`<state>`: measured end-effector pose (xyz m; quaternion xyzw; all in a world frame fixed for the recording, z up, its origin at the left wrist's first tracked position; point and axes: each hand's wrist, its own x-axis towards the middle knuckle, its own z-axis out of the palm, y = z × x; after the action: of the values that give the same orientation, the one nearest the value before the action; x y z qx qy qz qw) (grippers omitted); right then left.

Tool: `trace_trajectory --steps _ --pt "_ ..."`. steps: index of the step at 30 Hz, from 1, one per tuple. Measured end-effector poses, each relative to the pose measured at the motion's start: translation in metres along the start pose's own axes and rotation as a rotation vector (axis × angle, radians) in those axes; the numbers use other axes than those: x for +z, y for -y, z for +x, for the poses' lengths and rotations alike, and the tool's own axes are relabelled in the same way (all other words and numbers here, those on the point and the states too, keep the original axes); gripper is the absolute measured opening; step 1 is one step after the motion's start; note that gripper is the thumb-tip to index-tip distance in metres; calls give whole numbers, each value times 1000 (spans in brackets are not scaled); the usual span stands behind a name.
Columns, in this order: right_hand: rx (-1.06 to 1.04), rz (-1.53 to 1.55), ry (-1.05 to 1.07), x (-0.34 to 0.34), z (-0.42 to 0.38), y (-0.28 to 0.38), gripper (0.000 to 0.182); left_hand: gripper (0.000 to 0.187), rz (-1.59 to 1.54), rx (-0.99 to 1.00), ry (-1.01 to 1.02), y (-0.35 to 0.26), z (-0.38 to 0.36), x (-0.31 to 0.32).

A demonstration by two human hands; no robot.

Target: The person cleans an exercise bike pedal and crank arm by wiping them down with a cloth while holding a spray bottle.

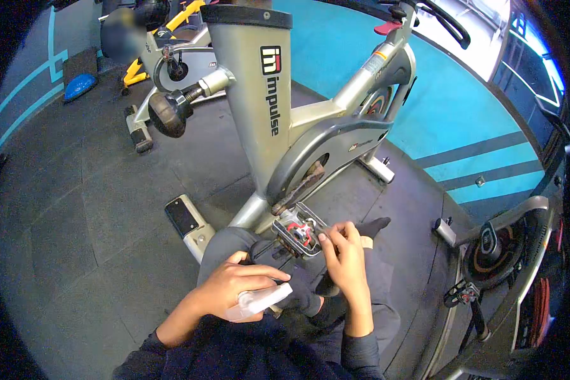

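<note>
A grey exercise bike (253,95) marked "impulse" stands in front of me. Its pedal (297,232), a metal cage with red and silver parts, hangs from the crank just beyond my hands. My right hand (344,256) is at the pedal's right edge, thumb and index finger pinched together; whatever may be between them is too small to tell. Left of it and lower, my left hand (237,286) is closed round a white and clear plastic piece (259,301), its fingers pointing right below the pedal. Black straps hang by the pedal's lower side.
A rear foot bar (189,221) of the bike lies left of my knees. Another bike (497,253) stands close on the right, with its pedal low. Behind at upper left are a further bike (190,66) and a blue dome (80,87) by the wall.
</note>
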<state>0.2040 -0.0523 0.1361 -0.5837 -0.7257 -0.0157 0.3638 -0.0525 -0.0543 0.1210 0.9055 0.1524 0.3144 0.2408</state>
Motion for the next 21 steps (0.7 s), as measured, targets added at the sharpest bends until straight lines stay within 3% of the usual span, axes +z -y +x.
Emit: trace_trajectory --steps 7,9,13,21 --pt "20 138 -49 -6 -6 2 16 50 -6 8 -15 3 -4 4" --pt "73 351 -72 -13 -7 -12 14 50 -18 15 -22 4 -4 4" --pt "100 280 -144 -32 11 -9 18 51 -37 9 2 4 -3 3" --pt "-306 205 134 5 78 -22 28 47 -30 37 -38 5 -4 4"
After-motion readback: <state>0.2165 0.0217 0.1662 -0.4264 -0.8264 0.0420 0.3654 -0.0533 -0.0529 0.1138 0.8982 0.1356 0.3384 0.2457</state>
